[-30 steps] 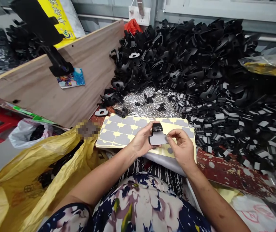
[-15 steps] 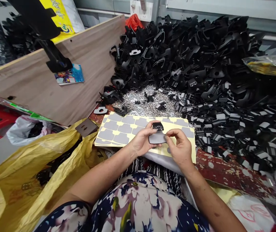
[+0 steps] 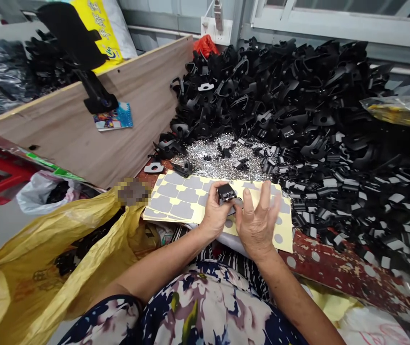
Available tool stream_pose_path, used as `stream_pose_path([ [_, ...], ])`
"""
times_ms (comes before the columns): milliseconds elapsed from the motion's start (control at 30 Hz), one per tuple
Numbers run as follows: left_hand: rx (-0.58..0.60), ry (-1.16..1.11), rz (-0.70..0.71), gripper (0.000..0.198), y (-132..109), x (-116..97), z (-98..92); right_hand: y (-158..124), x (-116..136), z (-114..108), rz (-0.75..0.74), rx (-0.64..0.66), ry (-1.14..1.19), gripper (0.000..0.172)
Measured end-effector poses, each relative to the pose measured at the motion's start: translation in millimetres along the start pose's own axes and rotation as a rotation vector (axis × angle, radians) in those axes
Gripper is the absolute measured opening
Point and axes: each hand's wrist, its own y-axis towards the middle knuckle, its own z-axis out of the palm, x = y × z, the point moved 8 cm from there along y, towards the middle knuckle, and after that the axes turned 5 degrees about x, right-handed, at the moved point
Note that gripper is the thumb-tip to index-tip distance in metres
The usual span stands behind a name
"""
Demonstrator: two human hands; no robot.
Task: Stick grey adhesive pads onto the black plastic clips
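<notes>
My left hand is closed round a black plastic clip, holding it above the sticker sheet. Below the clip's black block, a grey flat part shows, partly covered by my fingers. My right hand has its thumb against that grey part, while its other fingers are spread and slightly blurred. Under both hands lies a pale yellow sheet of grey die-cut stickers, with round grey dots towards its right side.
Behind the sheet is a heap of shiny metal pins. Black plastic parts are piled at the back and right. A wooden board stands at the left, with a black clip-like stand on it. An open yellow bag sits lower left.
My right hand's fingers have gone from a pinch at the grey part's edge to spread, with the thumb on it. The clip has turned and tilted in my left hand.
</notes>
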Motion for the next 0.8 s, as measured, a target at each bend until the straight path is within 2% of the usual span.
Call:
stream_pose_path([
  [100, 0.010, -0.026, -0.047, 0.052, 3, 0, -7.7, 6, -29, -8, 0.139, 0.038, 0.099, 0.083],
  [167, 0.096, -0.026, -0.112, 0.057, 2, 0, -5.4, 8, -43, -3, 0.209, 0.159, 0.293, 0.065],
  [233, 0.195, 0.000, -0.153, 0.060, -1, -1, 0.2, 7, -39, 8, 0.198, 0.303, 0.465, 0.042],
  [300, 0.277, 0.032, -0.171, 0.061, -6, -4, 7.0, 5, -27, 14, 0.130, 0.353, 0.504, 0.030],
  [400, 0.344, 0.039, -0.208, 0.063, -13, -11, 14.8, 3, -14, 14, 0.073, 0.250, 0.474, 0.023],
  [500, 0.347, -0.118, -0.314, 0.066, -18, -14, 18.6, -4, -19, 12, 0.161, 0.120, 0.524, 0.020],
  [600, 0.319, -0.310, -0.461, 0.056, -25, -11, 21.3, -11, -25, 8, 0.216, 0.021, 0.515, 0.017],
  [667, 0.301, -0.366, -0.546, 0.045, -30, -7, 22.8, -15, -30, 11, 0.255, 0.011, 0.544, 0.013],
  [800, 0.309, -0.351, -0.672, 0.029, -41, -2, 27.4, -19, -41, 22, 0.374, 0.121, 0.776, 0.009],
])
